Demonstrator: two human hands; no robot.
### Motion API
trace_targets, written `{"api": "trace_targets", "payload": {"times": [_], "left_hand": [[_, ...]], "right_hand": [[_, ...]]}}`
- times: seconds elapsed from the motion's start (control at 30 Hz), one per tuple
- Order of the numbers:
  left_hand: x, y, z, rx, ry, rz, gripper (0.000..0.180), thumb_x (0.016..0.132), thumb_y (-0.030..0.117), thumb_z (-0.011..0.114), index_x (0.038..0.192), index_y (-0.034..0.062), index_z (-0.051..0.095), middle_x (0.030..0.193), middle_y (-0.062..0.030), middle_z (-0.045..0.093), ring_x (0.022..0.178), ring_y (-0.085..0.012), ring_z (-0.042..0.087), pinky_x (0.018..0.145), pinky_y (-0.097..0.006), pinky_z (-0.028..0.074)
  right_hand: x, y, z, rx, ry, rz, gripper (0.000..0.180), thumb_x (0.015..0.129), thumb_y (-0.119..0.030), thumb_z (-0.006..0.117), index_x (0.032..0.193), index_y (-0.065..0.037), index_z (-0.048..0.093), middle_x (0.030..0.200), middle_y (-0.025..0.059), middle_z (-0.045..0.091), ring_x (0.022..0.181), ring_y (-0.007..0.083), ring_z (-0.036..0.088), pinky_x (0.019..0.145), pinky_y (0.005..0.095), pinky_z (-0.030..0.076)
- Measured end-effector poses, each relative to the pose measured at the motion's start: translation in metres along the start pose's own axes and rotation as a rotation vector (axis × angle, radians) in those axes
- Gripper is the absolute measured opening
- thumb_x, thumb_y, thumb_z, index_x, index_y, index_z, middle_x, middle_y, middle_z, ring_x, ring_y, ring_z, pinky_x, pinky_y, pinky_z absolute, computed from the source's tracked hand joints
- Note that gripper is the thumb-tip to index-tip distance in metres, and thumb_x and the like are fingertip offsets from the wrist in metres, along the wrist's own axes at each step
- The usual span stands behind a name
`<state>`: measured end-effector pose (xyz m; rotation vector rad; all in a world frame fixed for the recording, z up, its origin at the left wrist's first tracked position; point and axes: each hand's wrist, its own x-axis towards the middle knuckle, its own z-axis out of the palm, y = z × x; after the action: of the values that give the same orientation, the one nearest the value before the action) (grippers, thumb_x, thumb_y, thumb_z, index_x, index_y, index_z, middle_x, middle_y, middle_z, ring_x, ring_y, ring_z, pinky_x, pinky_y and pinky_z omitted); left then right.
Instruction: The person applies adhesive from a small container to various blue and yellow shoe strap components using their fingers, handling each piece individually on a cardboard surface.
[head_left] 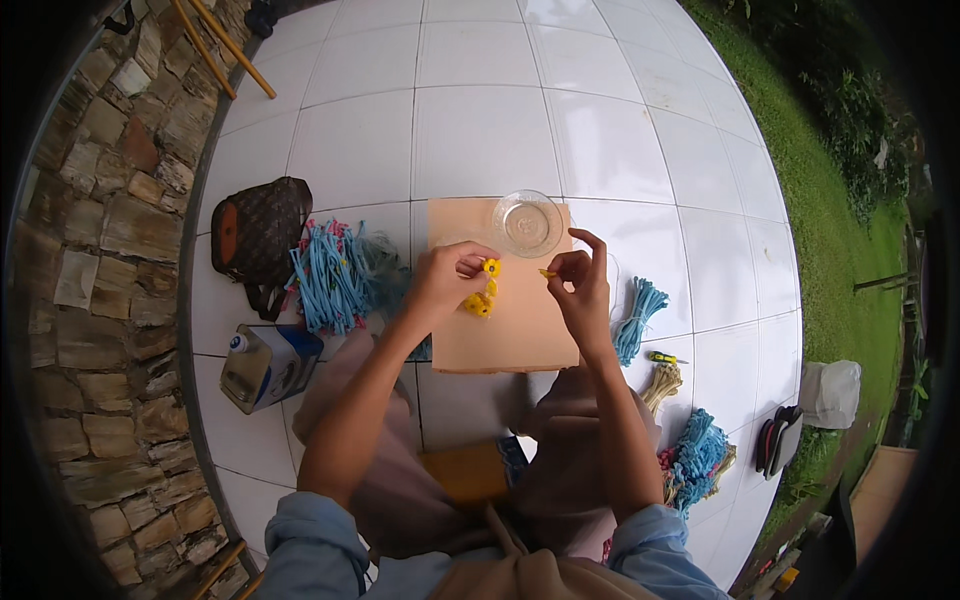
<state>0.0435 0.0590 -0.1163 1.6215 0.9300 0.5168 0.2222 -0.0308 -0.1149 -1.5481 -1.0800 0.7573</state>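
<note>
My left hand (438,284) is closed, its thumb and fingers pinching a short cluster of small yellow flowers with dark centres (481,304) that hangs over a tan board (503,343). To the right, my right hand (584,292) pinches a small yellow piece (547,273) between thumb and fingertip, its index finger raised. A gap separates the two hands. Just beyond them, a clear round glass dish (528,226) rests on the board's far right corner.
On the left lie a brown bag (262,235), bundled light-blue cords with pink ends (333,275) and a metal can (268,370). At right are a blue cord bundle (640,318), a yellow-handled tool (664,358), beige cords (661,386) and a blue pile (697,458). A stone wall (110,330) borders the tiles.
</note>
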Motion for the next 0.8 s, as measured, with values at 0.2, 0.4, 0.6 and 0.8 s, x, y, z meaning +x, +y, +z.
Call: {"api": "trace_targets", "payload": {"times": [0.2, 0.4, 0.6, 0.8], "left_hand": [[0.015, -0.001, 0.023, 0.141, 0.076, 0.094, 0.019, 0.072, 0.004, 0.067, 0.091, 0.0025, 0.066, 0.078, -0.0102, 0.068, 0.071, -0.0156, 0.066, 0.064, -0.025, 0.052], [0.012, -0.001, 0.028, 0.162, 0.090, 0.053, 0.023, 0.073, 0.012, 0.072, 0.093, 0.0017, 0.066, 0.080, -0.0091, 0.068, 0.072, -0.0140, 0.066, 0.066, -0.025, 0.051], [-0.001, 0.018, 0.027, 0.109, 0.050, 0.087, 0.021, 0.073, 0.010, 0.073, 0.090, 0.0011, 0.066, 0.077, -0.0081, 0.068, 0.070, -0.0133, 0.065, 0.065, -0.024, 0.052], [-0.005, 0.034, 0.027, 0.107, 0.043, 0.194, 0.017, 0.073, 0.009, 0.073, 0.084, -0.0001, 0.064, 0.075, -0.0094, 0.067, 0.071, -0.0150, 0.067, 0.066, -0.025, 0.053]], "right_hand": [[-0.028, 0.067, 0.013, -0.691, -0.150, -0.200, 0.051, 0.074, 0.010, 0.044, 0.124, 0.001, 0.036, 0.094, 0.0209, 0.051, 0.089, 0.0340, 0.052, 0.078, 0.0422, 0.044], [-0.031, 0.065, 0.004, -0.574, -0.278, -0.082, 0.045, 0.076, 0.005, 0.053, 0.119, -0.001, 0.043, 0.089, 0.0185, 0.059, 0.089, 0.0343, 0.054, 0.078, 0.0412, 0.046], [-0.006, -0.014, -0.013, 0.049, -0.139, 0.044, 0.030, 0.079, -0.001, 0.062, 0.106, -0.002, 0.048, 0.084, 0.0087, 0.061, 0.082, 0.0184, 0.061, 0.073, 0.0315, 0.052], [0.003, -0.015, -0.003, 0.161, -0.221, 0.026, 0.034, 0.079, 0.004, 0.062, 0.105, -0.004, 0.042, 0.080, 0.0069, 0.059, 0.080, 0.0152, 0.062, 0.074, 0.0291, 0.052]]}}
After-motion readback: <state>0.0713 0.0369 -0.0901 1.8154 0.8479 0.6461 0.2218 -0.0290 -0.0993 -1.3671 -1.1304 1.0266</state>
